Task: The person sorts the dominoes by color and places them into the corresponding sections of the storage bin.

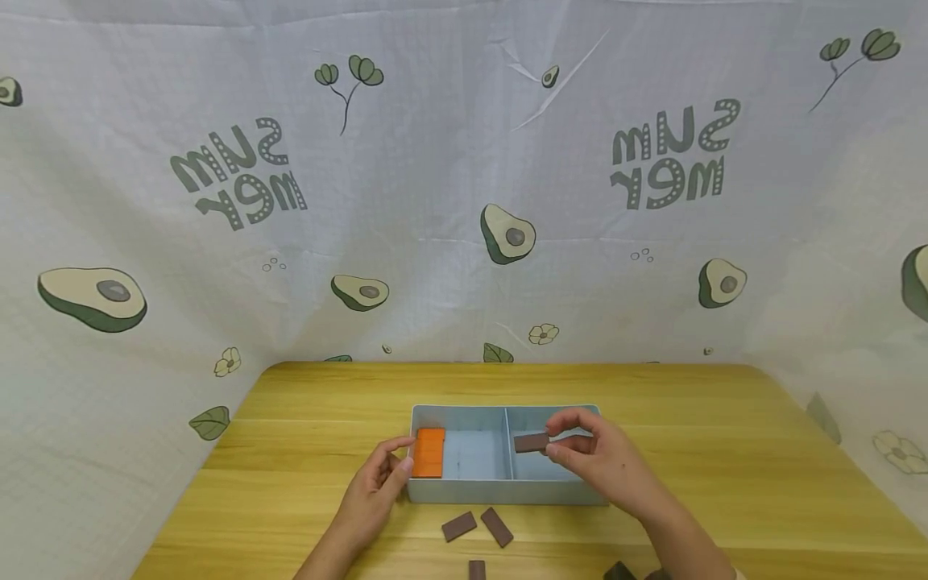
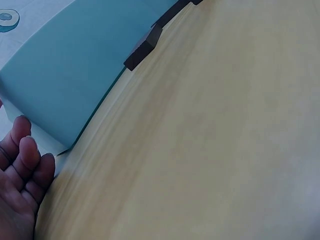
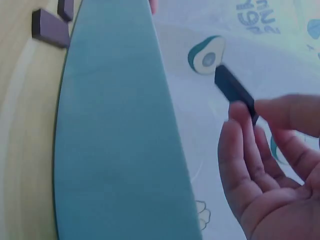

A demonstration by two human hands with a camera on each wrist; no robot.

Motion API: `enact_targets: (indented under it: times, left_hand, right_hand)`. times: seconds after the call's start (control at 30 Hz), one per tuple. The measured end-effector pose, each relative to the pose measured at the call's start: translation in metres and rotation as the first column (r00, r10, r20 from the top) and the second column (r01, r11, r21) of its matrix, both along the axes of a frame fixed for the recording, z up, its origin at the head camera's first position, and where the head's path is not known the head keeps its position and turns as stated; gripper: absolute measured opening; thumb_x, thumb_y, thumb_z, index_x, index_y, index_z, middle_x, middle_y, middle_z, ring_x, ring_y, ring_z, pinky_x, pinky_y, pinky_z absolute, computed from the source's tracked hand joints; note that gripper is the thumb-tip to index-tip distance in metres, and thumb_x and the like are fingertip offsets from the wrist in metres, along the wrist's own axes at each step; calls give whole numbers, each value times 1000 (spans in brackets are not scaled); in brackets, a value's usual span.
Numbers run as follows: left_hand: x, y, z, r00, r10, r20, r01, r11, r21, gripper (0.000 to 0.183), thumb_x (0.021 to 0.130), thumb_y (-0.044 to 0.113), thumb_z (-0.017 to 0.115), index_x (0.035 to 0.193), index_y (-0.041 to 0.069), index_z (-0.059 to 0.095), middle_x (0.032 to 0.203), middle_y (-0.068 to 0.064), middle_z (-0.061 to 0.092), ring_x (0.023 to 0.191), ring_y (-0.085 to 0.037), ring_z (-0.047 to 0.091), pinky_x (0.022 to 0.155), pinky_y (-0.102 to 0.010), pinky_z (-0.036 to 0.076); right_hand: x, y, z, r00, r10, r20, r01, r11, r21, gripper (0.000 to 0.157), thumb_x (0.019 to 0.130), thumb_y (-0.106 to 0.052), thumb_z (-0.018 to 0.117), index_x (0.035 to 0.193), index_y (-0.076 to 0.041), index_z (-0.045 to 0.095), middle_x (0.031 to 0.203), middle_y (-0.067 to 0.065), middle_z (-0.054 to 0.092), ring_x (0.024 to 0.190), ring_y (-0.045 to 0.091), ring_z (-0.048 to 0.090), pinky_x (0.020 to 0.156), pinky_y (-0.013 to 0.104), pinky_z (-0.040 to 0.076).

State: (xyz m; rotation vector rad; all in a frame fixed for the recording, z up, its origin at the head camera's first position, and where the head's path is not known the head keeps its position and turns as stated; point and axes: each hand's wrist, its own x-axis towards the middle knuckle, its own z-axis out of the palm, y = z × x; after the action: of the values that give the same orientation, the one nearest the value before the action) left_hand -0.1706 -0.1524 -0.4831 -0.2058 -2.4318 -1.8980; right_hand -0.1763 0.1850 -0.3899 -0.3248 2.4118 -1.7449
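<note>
A pale blue two-compartment box [image 1: 507,492] stands on the table. Several orange blocks [image 1: 428,453] lie side by side at the left end of its left compartment. Against the box's left end rests my left hand [image 1: 371,493], its fingers loosely bent at the rim and outer wall; in the left wrist view, several of its fingers [image 2: 28,160] show beside that end. My right hand [image 1: 607,461] pinches a dark brown rectangular block [image 1: 531,443] between thumb and fingers, over the right compartment. The right wrist view shows this block [image 3: 234,89] held above rim height.
In front of the box lie loose brown blocks [image 1: 459,526], another brown block [image 1: 496,527] and one more brown block [image 1: 476,570] at the lower edge. A dark object [image 1: 619,571] is partly visible near the right forearm. Behind the wooden table [image 1: 326,403] hangs a printed cloth [image 1: 435,161].
</note>
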Motion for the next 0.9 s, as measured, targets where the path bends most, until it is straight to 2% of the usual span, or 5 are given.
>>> enact_targets:
  times: [0.2,0.3,0.43,0.67,0.9]
  left_hand:
    - [0,-1,0,1000,3,3,-3,1000,-1,30,104,26,61,133,20,61,83,-2,56,71,-9,53,67,-23,46]
    - [-1,-1,0,1000,1,1,-1,1000,2,30,104,26,61,133,20,61,83,-2,56,71,-9,53,67,-23,46]
    - [-2,-1,1,1000,-2,3,2,1000,3,31,104,26,61,134,19,61,84,-1,55,72,-9,52,67,-23,46]
    - [-3,-1,2,1000,-5,12,5,1000,-3,31,104,27,61,134,21,61,84,-1,55,72,-10,53,67,-23,45]
    - [-3,-1,0,1000,-2,7,2,1000,-8,31,104,27,61,134,21,61,85,0,55,73,-9,53,67,-23,46]
  right_hand:
    - [-19,-5,-2,990,-126,-66,134,980,146,28,95,-10,71,122,-4,61,124,14,63,103,22,72,80,29,56]
    - [-28,-9,-4,981,-155,-116,181,946,267,24,95,-6,70,118,-7,64,119,11,65,99,21,71,77,33,57]
    - [-38,-14,-11,976,-147,-160,199,901,386,22,91,-2,71,112,-5,66,112,10,69,93,21,70,78,37,59]
    - [-46,-22,-22,982,-100,-161,158,898,410,20,89,0,72,107,-4,67,105,9,70,90,22,71,82,42,59]
    - [-48,-27,-27,980,-119,-157,176,885,430,16,89,-2,72,103,-7,68,102,6,70,90,20,70,81,39,58]
